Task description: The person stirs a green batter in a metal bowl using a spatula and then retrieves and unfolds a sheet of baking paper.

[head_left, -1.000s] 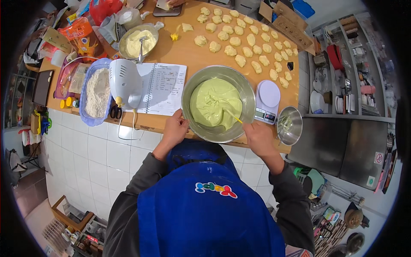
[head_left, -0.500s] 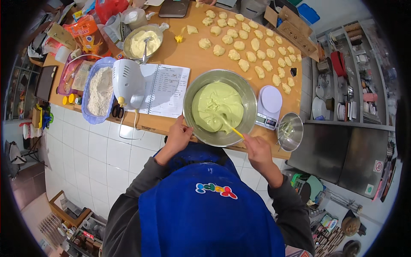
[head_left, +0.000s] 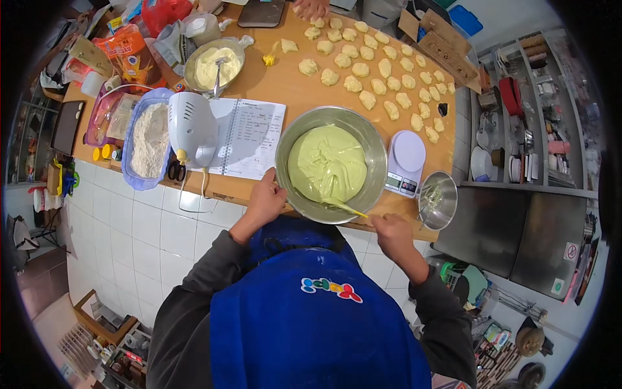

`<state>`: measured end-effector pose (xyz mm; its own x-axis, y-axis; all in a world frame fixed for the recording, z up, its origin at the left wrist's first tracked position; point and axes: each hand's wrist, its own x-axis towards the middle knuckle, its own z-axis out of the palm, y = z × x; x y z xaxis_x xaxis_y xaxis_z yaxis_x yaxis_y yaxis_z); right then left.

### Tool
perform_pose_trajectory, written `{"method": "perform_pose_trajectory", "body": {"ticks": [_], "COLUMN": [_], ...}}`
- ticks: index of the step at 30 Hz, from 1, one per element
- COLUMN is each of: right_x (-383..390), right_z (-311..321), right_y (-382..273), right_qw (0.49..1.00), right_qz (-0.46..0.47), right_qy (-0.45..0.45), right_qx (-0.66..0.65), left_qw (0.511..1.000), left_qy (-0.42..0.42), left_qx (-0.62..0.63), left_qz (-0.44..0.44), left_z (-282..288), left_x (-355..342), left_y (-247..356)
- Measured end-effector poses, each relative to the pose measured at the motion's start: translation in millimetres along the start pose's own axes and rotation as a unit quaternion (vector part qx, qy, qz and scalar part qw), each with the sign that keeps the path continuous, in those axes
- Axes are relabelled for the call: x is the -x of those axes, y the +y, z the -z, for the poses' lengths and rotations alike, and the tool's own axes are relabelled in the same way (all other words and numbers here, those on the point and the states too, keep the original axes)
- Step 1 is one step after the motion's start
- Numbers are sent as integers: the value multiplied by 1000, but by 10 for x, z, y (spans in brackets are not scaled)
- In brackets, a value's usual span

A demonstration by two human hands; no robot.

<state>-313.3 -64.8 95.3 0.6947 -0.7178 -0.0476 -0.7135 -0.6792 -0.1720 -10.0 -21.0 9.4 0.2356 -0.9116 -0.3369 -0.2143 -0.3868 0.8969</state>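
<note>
Glossy pale-green batter (head_left: pixel 326 159) sits in our round steel bowl (head_left: pixel 376 162), where the slim yellow spatula (head_left: pixel 352 210), clamped in our right hand (head_left: pixel 393 233) fingers, has swung to the near wall, seemingly working that edge; our left hand (head_left: pixel 265 200) grip we cannot tell.

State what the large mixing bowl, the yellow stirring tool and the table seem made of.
Mixing bowl: metal, likely stainless steel; its grey wall has a soft satin sheen.
Yellow stirring tool: probably plastic, judging by its bright, even colour; green batter coats its far end.
Table: wood or wood-look laminate, smooth; the even tan top leaves which open.
</note>
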Motion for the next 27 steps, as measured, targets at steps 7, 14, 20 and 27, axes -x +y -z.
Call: {"method": "perform_pose_trajectory", "body": {"ticks": [7, 14, 20, 27], "right_x": [-271, -706, -1109, -1316], "right_z": [124, 323, 263, 419], "right_y": [371, 600, 625, 157], "right_qw": [993, 984, 982, 971], "right_qz": [15, 21, 66, 154], "right_qy": [-4, 9, 66, 115], "right_qx": [116, 175, 164, 142], "left_qw": [999, 997, 992, 995], "left_qy": [-5, -4, -4, 3], "left_qx": [-38, -75, -124, -98], "left_qz": [2, 3, 0, 7], "left_z": [72, 165, 186, 178], "left_x": [5, -7, -58, -6], "left_y": [216, 249, 198, 224]}}
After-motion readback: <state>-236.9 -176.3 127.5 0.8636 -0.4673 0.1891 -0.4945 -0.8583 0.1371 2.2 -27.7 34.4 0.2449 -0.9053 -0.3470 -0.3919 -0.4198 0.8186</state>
